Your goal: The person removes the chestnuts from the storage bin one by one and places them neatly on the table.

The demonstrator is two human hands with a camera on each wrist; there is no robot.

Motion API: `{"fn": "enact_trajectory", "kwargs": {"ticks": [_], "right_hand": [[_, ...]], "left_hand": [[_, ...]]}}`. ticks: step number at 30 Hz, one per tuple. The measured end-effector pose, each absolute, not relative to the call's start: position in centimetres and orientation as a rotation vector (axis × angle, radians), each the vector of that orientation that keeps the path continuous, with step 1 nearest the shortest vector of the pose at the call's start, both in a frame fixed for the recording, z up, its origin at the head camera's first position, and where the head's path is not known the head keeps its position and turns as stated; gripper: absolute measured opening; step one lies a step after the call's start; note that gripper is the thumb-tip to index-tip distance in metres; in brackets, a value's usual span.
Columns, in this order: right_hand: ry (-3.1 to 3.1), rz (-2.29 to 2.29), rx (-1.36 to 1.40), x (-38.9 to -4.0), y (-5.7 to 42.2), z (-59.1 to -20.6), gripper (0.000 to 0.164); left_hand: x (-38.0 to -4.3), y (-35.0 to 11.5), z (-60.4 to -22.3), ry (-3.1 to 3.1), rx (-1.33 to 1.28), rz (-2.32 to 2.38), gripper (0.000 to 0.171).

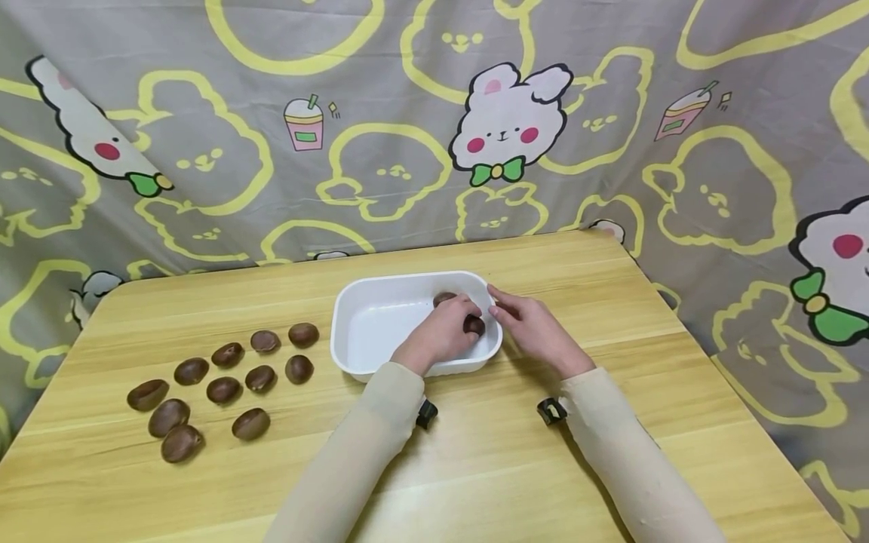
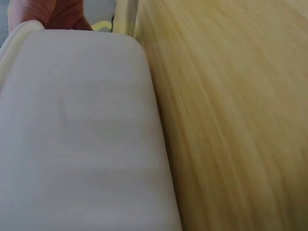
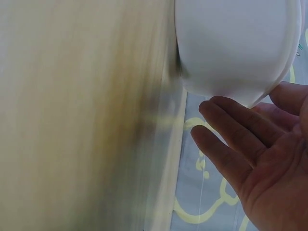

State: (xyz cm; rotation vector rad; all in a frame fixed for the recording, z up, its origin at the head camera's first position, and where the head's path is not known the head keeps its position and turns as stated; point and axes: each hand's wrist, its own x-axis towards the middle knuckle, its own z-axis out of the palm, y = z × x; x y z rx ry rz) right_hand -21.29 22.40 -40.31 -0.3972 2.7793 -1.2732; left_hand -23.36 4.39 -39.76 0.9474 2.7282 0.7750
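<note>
A white plastic tray [image 1: 370, 283] stands on the table, with its outer wall [image 2: 82, 125] filling much of the left wrist view. My left hand [image 1: 444, 328] reaches down into its right end, thumb and fingers around a brown chestnut [image 1: 474, 325]. Just beyond those fingers, another chestnut [image 1: 444, 298] shows partly inside the tray. At the tray's right end, my right hand [image 1: 532, 324] holds the rim. The right wrist view has the thumb at the rim and the other fingers [image 3: 240, 130] stretched along the outside, close to the wall.
Several loose chestnuts [image 1: 224, 390] lie spread on the wooden table [image 1: 489, 452] left of the tray. A grey patterned cloth [image 1: 394, 151] hangs behind the table and along its right side. Black wrist bands [image 1: 551, 411] show at the cuffs.
</note>
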Motion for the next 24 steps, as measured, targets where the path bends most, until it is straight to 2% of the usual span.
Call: {"fn": "enact_trajectory", "kwargs": {"ticks": [14,24], "right_hand": [[2.769,-1.264,-0.389,-21.4,22.0,-40.4,0.045],[2.785,-1.248,-0.375,-21.4,22.3,-40.4,0.044]], "left_hand": [[-23.3,3.9,-40.0,2.748,0.861,0.724,0.038],[-22.8,3.0,-39.4,2.763,0.829,0.846,0.036]]}}
